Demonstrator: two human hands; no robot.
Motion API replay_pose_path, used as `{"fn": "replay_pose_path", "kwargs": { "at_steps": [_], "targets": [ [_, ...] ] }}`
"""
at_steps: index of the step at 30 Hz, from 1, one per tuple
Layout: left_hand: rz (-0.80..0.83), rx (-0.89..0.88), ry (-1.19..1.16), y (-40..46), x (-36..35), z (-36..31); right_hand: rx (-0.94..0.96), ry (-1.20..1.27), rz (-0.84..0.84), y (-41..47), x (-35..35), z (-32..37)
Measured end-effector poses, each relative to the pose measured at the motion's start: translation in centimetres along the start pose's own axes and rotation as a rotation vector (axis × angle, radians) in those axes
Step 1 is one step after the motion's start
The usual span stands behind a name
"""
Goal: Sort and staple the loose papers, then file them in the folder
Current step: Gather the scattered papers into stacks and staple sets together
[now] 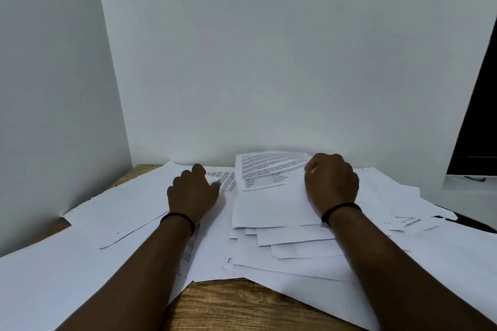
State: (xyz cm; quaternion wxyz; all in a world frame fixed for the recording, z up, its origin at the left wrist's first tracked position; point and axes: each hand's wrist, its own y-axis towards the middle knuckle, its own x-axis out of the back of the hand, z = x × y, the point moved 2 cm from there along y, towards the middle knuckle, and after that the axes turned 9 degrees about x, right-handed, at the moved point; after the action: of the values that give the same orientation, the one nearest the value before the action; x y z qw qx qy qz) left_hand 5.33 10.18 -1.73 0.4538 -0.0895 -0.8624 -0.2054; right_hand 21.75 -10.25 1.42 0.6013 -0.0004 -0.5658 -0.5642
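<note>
Loose white papers (113, 226) lie spread and overlapping across the wooden table (242, 306). A printed sheet (269, 177) tops a fanned stack (295, 242) at centre right, its far edge curling up against the wall. My right hand (332, 183) is curled in a fist at that sheet's far right corner and grips it. My left hand (192, 191) rests on the papers to the left with its fingers curled under and its thumb by another printed sheet (227, 180). Its fingertips are hidden. Both wrists wear a black band.
A white wall stands right behind the table, with a corner at the left. A dark panel (478, 115) leans at the far right above a white surface (468, 183). Bare wood shows at the front centre and back left.
</note>
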Motion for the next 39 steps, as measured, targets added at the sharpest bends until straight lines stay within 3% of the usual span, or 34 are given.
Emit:
{"fn": "replay_pose_path", "kwargs": {
  "at_steps": [2,4,9,13,17,22,30,36,39],
  "targets": [
    [0.066,0.023,0.158,-0.3,-0.3,0.1,0.03,-0.261,0.069,-0.4,-0.4,0.0],
    [0.106,0.039,0.222,-0.2,-0.5,0.3,0.086,-0.361,0.098,-0.7,-0.8,0.5],
    [0.115,0.078,0.283,0.2,-0.4,1.5,0.372,0.091,0.326,-1.3,-1.5,3.2],
    [0.073,0.109,0.305,0.5,-0.2,2.5,0.445,-0.071,0.506,-2.4,-2.0,3.9],
    [0.044,0.161,0.296,0.9,0.2,2.7,0.345,-0.135,0.436,-1.7,-1.7,3.1],
    [-0.038,0.087,0.37,1.2,0.3,2.3,0.336,-0.172,0.401,-1.4,-2.1,3.1],
    [0.055,0.077,0.302,1.5,-0.1,2.5,0.305,-0.13,0.388,-1.5,-2.4,3.0],
    [-0.092,0.008,0.265,1.4,0.2,2.0,0.298,-0.131,0.385,-1.5,-2.5,3.0],
    [-0.287,-0.038,0.095,1.3,1.1,1.9,0.298,-0.123,0.363,-1.6,-2.2,3.1]
  ]
}}
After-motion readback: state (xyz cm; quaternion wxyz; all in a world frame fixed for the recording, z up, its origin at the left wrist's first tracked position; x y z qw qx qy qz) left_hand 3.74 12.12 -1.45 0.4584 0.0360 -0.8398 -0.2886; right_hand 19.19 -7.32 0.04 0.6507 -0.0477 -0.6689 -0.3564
